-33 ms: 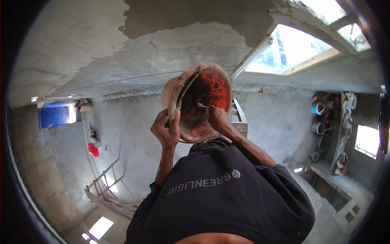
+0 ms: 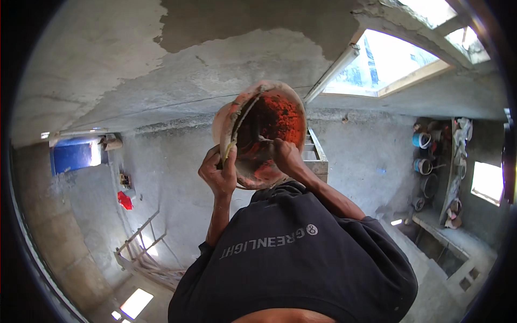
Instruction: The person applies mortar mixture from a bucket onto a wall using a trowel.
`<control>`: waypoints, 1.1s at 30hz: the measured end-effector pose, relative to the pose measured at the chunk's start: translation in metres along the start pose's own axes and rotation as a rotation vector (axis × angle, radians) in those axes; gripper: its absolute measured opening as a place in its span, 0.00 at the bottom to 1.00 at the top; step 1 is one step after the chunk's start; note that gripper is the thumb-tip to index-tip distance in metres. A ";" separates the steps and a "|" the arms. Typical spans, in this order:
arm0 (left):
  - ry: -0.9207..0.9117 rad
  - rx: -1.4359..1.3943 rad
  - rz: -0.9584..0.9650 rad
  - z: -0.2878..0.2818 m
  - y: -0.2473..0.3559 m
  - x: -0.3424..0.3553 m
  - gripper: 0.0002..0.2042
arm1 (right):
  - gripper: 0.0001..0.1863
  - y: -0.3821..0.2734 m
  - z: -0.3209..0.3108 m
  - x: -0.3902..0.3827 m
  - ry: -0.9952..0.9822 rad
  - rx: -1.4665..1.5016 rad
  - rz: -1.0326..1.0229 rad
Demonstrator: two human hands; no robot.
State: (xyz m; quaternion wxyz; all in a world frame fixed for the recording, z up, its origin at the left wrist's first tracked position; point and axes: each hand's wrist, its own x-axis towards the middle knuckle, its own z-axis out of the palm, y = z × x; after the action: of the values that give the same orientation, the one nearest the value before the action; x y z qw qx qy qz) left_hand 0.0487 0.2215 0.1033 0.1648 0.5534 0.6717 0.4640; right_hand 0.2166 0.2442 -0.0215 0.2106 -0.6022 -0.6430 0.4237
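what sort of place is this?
Likely a building interior under construction or renovation: unpainted grey wall with a darker, ragged-edged patch, buckets at right, and a stained orange bucket in hand.

- We see a bucket [image 2: 290,119] tilted with its mouth toward us, orange and dark-stained inside.
- On its left, the left hand [image 2: 219,171] grips the rim, thumb beside a yellowish strip [image 2: 230,147].
- The right hand [image 2: 288,156] reaches inside, curled around a greyish thing [image 2: 264,139] we cannot make out clearly.
- Nearest us is a dark top [image 2: 291,258].
- Far off, we find a wall [image 2: 134,70] with a darker patch [image 2: 258,19], and an opening [image 2: 385,64] at right.
- At left we notice a blue panel [image 2: 70,155] and a red object [image 2: 125,201]; at far right, several pails [image 2: 423,167].
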 end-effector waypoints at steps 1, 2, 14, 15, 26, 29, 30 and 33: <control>0.010 0.014 -0.018 0.001 -0.003 -0.001 0.10 | 0.13 -0.009 -0.002 0.001 0.006 0.005 0.011; -0.002 0.014 -0.017 0.004 -0.002 0.001 0.10 | 0.11 -0.020 -0.006 0.000 -0.037 0.033 0.033; 0.059 -0.042 -0.200 0.003 -0.001 0.005 0.11 | 0.13 -0.020 -0.014 -0.003 -0.129 0.192 -0.099; 0.065 -0.043 -0.198 0.003 -0.002 0.005 0.11 | 0.14 -0.020 -0.022 0.001 -0.193 0.291 -0.060; 0.256 -0.079 -0.385 0.017 -0.023 -0.006 0.14 | 0.18 -0.007 -0.119 -0.001 -0.592 0.457 -0.027; 0.328 -0.071 -0.441 0.016 -0.037 -0.008 0.15 | 0.18 -0.009 -0.135 0.010 -0.627 0.431 -0.003; 0.360 -0.084 -0.443 0.016 -0.044 -0.010 0.15 | 0.18 -0.006 -0.133 0.018 -0.596 0.367 0.040; 0.382 0.007 -0.481 0.018 -0.064 -0.020 0.14 | 0.19 0.023 -0.113 0.045 -0.350 0.295 -0.087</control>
State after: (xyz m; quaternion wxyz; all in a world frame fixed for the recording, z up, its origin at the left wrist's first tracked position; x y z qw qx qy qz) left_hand 0.0309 0.2142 0.0369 0.1386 0.2818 0.8038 0.5051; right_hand 0.3097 0.3177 0.0120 0.1998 -0.4541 -0.6260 0.6017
